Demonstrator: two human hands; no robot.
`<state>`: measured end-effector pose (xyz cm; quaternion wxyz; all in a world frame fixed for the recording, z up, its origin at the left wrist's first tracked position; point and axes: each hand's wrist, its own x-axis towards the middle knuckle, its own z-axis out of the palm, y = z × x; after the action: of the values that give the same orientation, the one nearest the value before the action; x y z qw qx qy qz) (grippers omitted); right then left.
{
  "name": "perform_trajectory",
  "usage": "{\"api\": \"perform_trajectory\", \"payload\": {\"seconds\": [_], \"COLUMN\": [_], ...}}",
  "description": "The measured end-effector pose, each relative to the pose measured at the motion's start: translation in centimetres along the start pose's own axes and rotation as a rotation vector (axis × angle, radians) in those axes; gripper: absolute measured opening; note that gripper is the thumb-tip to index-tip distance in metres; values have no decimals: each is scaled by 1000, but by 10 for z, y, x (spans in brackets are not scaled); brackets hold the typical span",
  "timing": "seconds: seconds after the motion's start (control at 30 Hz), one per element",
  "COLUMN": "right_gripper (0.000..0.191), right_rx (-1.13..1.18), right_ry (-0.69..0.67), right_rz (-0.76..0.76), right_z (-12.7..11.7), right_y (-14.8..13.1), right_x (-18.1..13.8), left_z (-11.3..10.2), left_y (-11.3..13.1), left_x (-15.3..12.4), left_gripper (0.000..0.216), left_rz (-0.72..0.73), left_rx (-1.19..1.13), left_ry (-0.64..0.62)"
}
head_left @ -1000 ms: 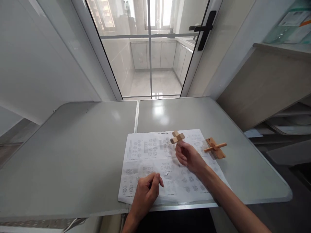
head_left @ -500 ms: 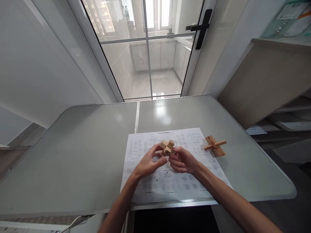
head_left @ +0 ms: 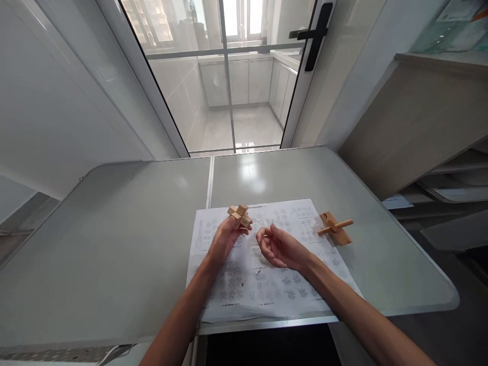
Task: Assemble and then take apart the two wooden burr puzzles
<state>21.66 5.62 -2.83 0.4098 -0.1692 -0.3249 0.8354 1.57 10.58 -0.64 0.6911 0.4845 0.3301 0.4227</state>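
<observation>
The left hand (head_left: 224, 240) grips a wooden burr puzzle (head_left: 241, 215) between thumb and fingers, holding it over the eleven o'clock part of a printed diagram sheet (head_left: 267, 295). One face of the puzzle bears a dark mark. The right hand (head_left: 280, 247) is half open, fingers loosely curled, apart from the puzzle, which sits at its ten o'clock. The left forearm crosses the sheet's eight o'clock side, the right its four o'clock side. Between two and three o'clock of the right hand, a flat wooden plaque (head_left: 344, 237) lies on the grey tabletop (head_left: 133, 254), a round wooden rod (head_left: 346, 223) set crosswise at its middle. At twelve o'clock, beyond the tabletop, stands a glazed door (head_left: 255, 124).
</observation>
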Motion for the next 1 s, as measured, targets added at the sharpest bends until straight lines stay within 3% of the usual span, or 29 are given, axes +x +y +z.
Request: {"api": "perform_trajectory", "payload": {"seconds": [0.43, 0.57, 0.73, 1.0], "right_gripper": [50, 56, 49, 40], "right_rx": [-39, -79, -180, -358], "right_ry": [49, 51, 117, 147], "right_rz": [41, 75, 18, -53], "right_z": [-3, -6, 0, 8], "right_y": [1, -2, -3, -2], "right_x": [1, -1, -1, -4], "left_z": [9, 8, 10, 8], "left_y": [5, 6, 9, 10], "left_x": [-6, -11, -14, -15], "left_gripper": [53, 49, 38, 41], "left_rz": [-1, 57, 121, 103], "left_rx": [209, 386, 504, 483], "left_ry": [-169, -226, -197, -173]}}
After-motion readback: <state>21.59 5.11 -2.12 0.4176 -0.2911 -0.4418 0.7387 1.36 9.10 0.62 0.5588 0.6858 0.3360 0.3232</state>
